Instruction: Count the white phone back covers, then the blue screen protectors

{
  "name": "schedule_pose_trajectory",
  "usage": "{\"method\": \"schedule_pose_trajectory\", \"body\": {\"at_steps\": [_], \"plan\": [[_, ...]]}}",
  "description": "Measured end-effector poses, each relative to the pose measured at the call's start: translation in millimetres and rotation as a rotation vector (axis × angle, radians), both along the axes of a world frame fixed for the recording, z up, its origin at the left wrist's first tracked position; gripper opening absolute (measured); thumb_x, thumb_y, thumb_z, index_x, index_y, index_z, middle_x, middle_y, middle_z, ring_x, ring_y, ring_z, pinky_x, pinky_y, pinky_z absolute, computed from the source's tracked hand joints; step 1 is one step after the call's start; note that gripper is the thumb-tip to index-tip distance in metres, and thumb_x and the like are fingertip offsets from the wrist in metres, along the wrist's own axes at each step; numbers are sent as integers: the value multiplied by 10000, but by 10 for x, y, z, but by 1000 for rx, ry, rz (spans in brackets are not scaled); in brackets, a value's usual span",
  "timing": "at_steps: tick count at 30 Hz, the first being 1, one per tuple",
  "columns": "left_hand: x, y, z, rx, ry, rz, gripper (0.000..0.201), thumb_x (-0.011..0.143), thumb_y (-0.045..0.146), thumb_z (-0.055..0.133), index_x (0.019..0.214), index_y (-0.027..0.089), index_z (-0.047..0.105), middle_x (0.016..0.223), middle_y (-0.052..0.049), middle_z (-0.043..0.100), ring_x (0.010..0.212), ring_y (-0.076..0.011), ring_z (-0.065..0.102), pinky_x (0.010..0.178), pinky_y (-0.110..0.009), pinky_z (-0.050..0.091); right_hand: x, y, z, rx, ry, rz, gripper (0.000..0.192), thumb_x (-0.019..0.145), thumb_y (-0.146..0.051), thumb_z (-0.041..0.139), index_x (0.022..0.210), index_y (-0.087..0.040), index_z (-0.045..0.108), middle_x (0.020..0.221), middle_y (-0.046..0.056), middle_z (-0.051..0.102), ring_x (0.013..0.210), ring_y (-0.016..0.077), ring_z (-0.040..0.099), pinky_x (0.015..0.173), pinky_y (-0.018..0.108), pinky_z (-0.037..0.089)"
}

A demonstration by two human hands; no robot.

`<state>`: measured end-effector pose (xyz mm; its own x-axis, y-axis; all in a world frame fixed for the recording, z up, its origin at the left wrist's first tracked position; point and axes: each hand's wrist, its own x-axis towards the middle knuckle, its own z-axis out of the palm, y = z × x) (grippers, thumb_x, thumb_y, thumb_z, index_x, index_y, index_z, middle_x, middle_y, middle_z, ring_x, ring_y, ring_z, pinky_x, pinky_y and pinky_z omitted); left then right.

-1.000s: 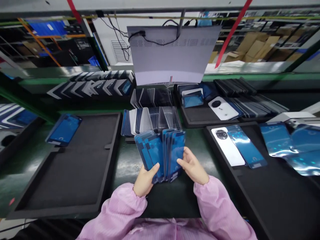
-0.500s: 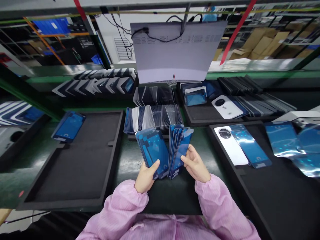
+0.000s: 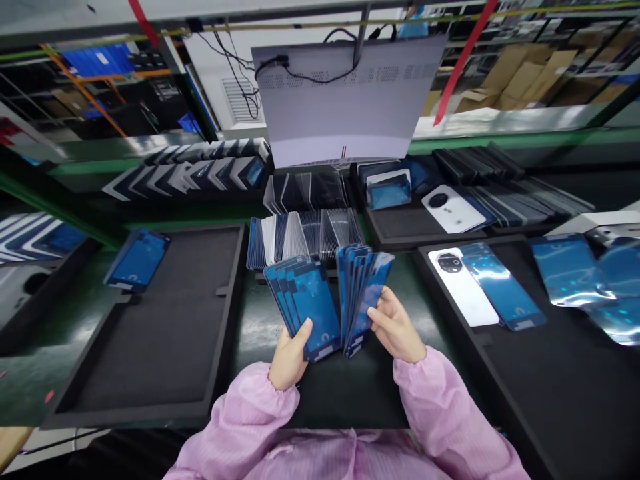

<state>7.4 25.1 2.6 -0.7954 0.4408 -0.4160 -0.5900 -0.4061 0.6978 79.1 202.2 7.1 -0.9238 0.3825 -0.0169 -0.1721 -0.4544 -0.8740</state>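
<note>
Both hands, in pink sleeves, hold a fanned stack of blue-filmed phone panels upright over the green bench. My left hand [image 3: 291,353] grips a small bunch of panels [image 3: 305,300] at their lower edge, thumb on the front one. My right hand [image 3: 397,327] holds a larger fanned bunch of panels [image 3: 363,290] a little to the right. A narrow gap separates the two bunches.
A black foam tray [image 3: 160,333] lies at the left with one blue panel [image 3: 137,260] at its far corner. Another black tray [image 3: 550,387] at the right carries a white back cover [image 3: 463,287] and blue panels. A rack of upright panels [image 3: 305,237] stands behind my hands.
The single fanned stack has split into two bunches. My right hand has drawn its bunch to the right, away from the ones in my left hand.
</note>
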Motion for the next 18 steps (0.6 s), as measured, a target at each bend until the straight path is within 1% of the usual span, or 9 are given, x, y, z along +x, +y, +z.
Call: {"method": "schedule_pose_trajectory", "body": {"at_steps": [3, 5, 8, 9, 11, 14, 18], "plan": [[-10, 12, -30, -2, 16, 26, 716, 639, 400, 816, 1263, 180, 543, 1031, -106, 731, 1013, -284, 670, 1001, -469, 454, -1, -13, 22, -23, 25, 15, 393, 762, -308, 751, 1070, -302, 507, 946, -10, 633, 837, 149, 624, 687, 263, 531], [5, 8, -68, 7, 43, -4, 671, 667, 386, 801, 1255, 180, 552, 1058, -109, 723, 1043, -282, 658, 1013, -466, 445, -14, -80, -9, 3, 20, 30, 391, 769, -314, 744, 1073, -298, 500, 996, -2, 636, 906, 159, 623, 740, 280, 532], [42, -11, -108, 9, 86, -56, 584, 697, 373, 782, 1215, 187, 588, 1130, -104, 699, 1120, -275, 617, 1047, -446, 417, -42, -202, -101, 51, -31, 102, 418, 769, -320, 744, 1098, -275, 490, 1060, 17, 640, 979, 172, 617, 853, 323, 519], [50, -17, -108, 20, 72, -66, 558, 704, 386, 772, 1197, 190, 600, 1151, -100, 691, 1142, -277, 604, 1054, -445, 411, -49, -230, -133, 54, -50, 126, 431, 765, -322, 747, 1104, -268, 486, 1066, 21, 644, 985, 177, 620, 879, 339, 514], [48, -22, -83, 54, -6, -72, 529, 700, 415, 764, 1158, 190, 624, 1156, -94, 689, 1160, -293, 590, 1054, -460, 411, -54, -252, -178, 36, -82, 145, 445, 756, -329, 752, 1104, -261, 483, 1061, 25, 653, 968, 186, 633, 882, 362, 520], [9, -17, -20, 74, -108, -52, 497, 688, 395, 767, 1121, 186, 642, 1109, -92, 709, 1163, -306, 587, 1045, -476, 421, -48, -208, -178, 3, -107, 79, 441, 740, -343, 761, 1077, -258, 490, 1062, 26, 661, 953, 198, 644, 862, 378, 535], [-48, -7, 8, 61, -61, -6, 439, 779, 373, 698, 1175, 201, 614, 1149, -82, 694, 1184, -263, 577, 1062, -444, 407, -39, -96, -75, 10, -84, -62, 476, 712, -371, 774, 1081, -266, 492, 1129, 41, 648, 1027, 230, 624, 906, 411, 521]]}}
